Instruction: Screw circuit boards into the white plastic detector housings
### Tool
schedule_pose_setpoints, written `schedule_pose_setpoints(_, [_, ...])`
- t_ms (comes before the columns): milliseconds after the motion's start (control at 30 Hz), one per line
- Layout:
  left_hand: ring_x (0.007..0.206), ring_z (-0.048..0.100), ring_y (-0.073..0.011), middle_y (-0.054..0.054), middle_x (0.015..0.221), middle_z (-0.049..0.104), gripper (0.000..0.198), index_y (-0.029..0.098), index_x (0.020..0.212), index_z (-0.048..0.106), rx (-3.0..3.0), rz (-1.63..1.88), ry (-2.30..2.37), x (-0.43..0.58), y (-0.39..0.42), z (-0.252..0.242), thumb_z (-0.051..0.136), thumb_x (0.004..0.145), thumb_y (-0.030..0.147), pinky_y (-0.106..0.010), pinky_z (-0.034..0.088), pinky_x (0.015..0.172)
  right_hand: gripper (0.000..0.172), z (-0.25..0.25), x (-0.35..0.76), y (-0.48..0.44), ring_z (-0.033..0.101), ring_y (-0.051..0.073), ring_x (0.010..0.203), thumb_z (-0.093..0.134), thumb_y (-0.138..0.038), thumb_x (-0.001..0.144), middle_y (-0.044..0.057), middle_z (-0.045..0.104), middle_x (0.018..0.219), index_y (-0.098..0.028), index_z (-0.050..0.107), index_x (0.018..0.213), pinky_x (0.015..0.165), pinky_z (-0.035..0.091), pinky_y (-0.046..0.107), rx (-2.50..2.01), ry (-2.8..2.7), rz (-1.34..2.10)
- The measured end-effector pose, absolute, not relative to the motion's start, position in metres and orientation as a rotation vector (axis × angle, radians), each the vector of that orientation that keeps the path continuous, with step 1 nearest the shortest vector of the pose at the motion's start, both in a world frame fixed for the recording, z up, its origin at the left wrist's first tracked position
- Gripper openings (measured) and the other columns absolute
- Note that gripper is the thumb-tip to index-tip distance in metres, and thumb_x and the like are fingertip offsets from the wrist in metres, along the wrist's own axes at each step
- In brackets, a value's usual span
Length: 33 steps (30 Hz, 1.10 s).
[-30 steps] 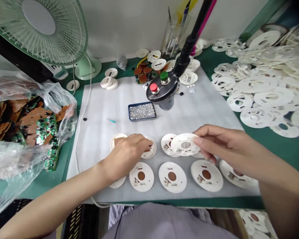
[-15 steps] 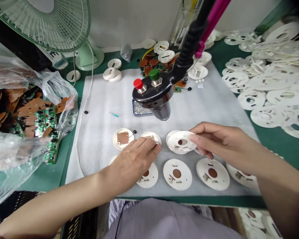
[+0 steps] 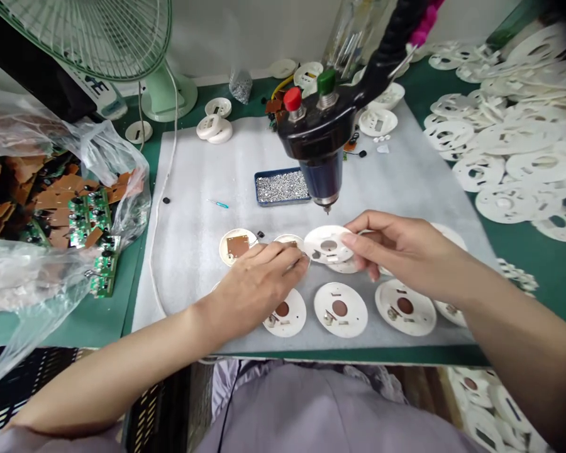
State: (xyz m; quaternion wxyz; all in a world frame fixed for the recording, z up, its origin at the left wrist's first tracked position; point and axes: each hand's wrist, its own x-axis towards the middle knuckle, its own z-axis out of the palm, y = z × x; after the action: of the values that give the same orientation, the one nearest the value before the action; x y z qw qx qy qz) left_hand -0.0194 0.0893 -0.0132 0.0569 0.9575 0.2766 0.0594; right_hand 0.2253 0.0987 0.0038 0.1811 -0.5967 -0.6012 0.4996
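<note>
My right hand (image 3: 389,251) pinches a thin white disc cover (image 3: 318,239) by its right edge, thumb on top. The cover is raised and slightly tilted above another white part. My left hand (image 3: 264,280) is bent over a round white housing (image 3: 283,239) with a brown circuit board and thin wires; its thumb and fingertips are mostly hidden. To its left lies a second open housing (image 3: 224,248) holding a brown board (image 3: 238,246). Closer to me, several covered round units (image 3: 340,324) lie in a row. A hanging electric screwdriver (image 3: 323,179) points down just above the held cover.
A blue tray of small screws (image 3: 283,189) sits behind the hands. At the right, white disc covers (image 3: 504,204) are heaped. A plastic bag of circuit boards (image 3: 56,207) lies at the left, near a green fan (image 3: 170,100). A small blue screwdriver (image 3: 221,204) rests on the mat.
My right hand has moved the disc cover left, nearer my left hand. The hanging screwdriver has swung right, uncovering more of the screw tray. My left hand stays over the housing; the view has shifted slightly.
</note>
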Motion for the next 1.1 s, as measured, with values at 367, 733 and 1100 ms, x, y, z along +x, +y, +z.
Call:
schedule_pose_setpoints(367, [0.13, 0.051, -0.033, -0.021, 0.131, 0.058, 0.063, 0.012, 0.138, 0.035, 2.742, 0.449, 1.011, -0.04, 0.109, -0.018, 0.066, 0.09, 0.039, -0.05, 0.046, 0.102, 0.043, -0.008, 0.196, 0.109, 0.057, 0.006, 0.058, 0.054, -0.054, 0.087, 0.003, 0.063, 0.075, -0.014, 0.055, 0.103, 0.052, 0.049, 0.015, -1.53, -1.792, 1.531])
schedule_pose_setpoints(733, [0.128, 0.052, -0.0296, -0.016, 0.132, 0.058, 0.057, 0.016, 0.134, 0.036, 2.523, 0.526, 1.041, -0.038, 0.105, -0.027, 0.064, 0.091, 0.041, -0.047, 0.045, 0.103, 0.044, -0.018, 0.192, 0.116, 0.058, 0.005, 0.062, 0.05, -0.048, 0.091, 0.001, 0.066, 0.089, -0.024, 0.053, 0.128, 0.054, 0.046, 0.016, -1.52, -1.955, 1.509])
schedule_pose_setpoints(1100, [0.108, 0.053, -0.0251, -0.006, 0.124, 0.063, 0.021, 0.018, 0.114, 0.061, 3.005, 0.421, 0.91, -0.037, 0.095, -0.017, 0.049, 0.097, 0.011, -0.038, 0.046, 0.086, 0.026, -0.017, 0.191, 0.121, 0.045, -0.002, 0.058, 0.057, -0.037, 0.091, 0.003, 0.054, 0.105, -0.021, 0.069, 0.108, 0.06, 0.041, 0.019, -1.383, -2.357, 0.778])
